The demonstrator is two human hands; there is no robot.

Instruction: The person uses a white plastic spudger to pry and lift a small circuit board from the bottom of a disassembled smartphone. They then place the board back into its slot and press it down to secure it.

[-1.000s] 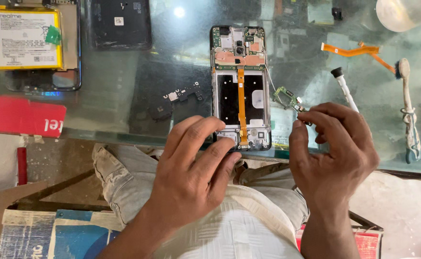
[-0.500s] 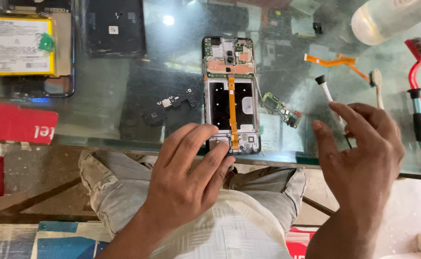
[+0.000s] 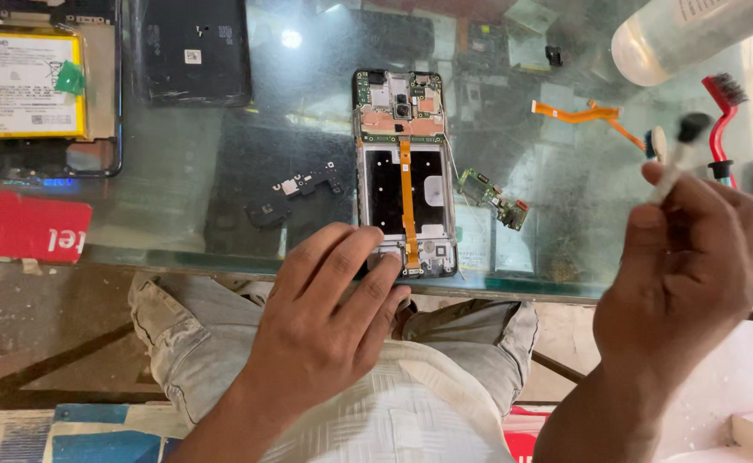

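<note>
The opened smartphone with its back cover off (image 3: 406,171) lies flat on the glass tabletop (image 3: 179,223), near the near edge and about mid-scene. Its green circuit board sits at the far end, an orange ribbon cable (image 3: 406,201) runs down the middle over a black cavity, and a grey plate closes the near end. The left hand (image 3: 329,317) rests open, fingertips pressing the phone's near end to steady it. The right hand (image 3: 694,257) is raised well to the right, closed around a slim white-handled tool with a dark tip (image 3: 681,146) — blurred, so its kind is unclear. Judging from this, the work is mid-disassembly, between picking up a tool and applying it; bringing the tip to the board calls for a steady, precise approach.

Just right of the phone lies a small green circuit board (image 3: 492,197); to its left, a small black bracket piece (image 3: 295,193). Farther off — a loose orange flex cable (image 3: 587,113), a red-handled brush (image 3: 719,129), a yellow-edged battery (image 3: 21,81) far left.
</note>
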